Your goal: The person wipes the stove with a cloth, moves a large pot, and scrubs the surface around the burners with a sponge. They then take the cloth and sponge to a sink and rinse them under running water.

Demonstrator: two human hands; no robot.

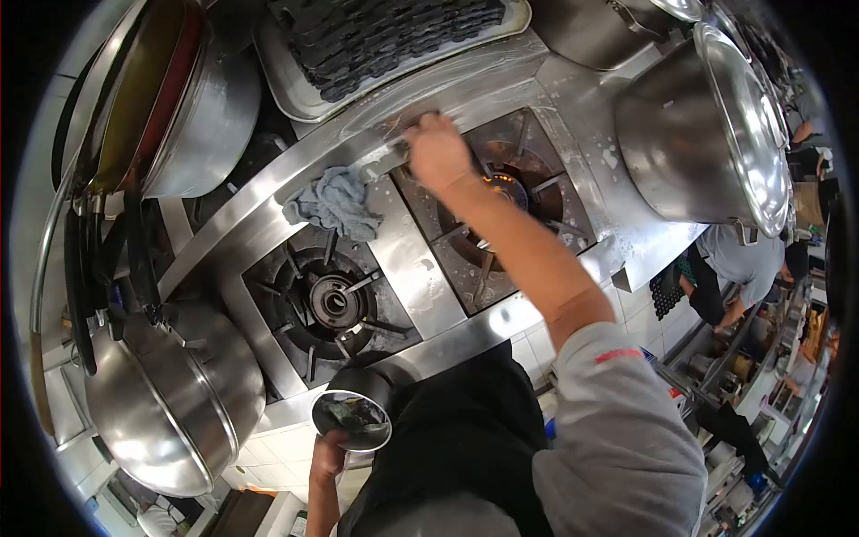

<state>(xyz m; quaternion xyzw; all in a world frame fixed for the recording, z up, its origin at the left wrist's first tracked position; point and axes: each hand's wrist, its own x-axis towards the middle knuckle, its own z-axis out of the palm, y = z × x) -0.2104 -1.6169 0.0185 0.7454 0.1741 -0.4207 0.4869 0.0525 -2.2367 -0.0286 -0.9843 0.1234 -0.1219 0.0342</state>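
Low in the view, my left hand (330, 454) grips the edge of a round metal pot (356, 421), which is tilted so that its dark, wet-looking inside shows. My right hand (438, 154) reaches over the far edge of the right burner (504, 192), its fingers closed at the steel ledge; what they hold, if anything, is too small to tell. Orange glow shows at that burner, under my forearm. A crumpled grey cloth (335, 204) lies on the steel between the burners, left of my right hand. The left burner (337, 301) has no pot on it.
Large steel pot (689, 125) at the right; a tray of dark ridged pieces (394, 45) at the back. Pans (148, 98) hang at the upper left above big steel bowls (179, 394). Another person (738, 264) is at the far right.
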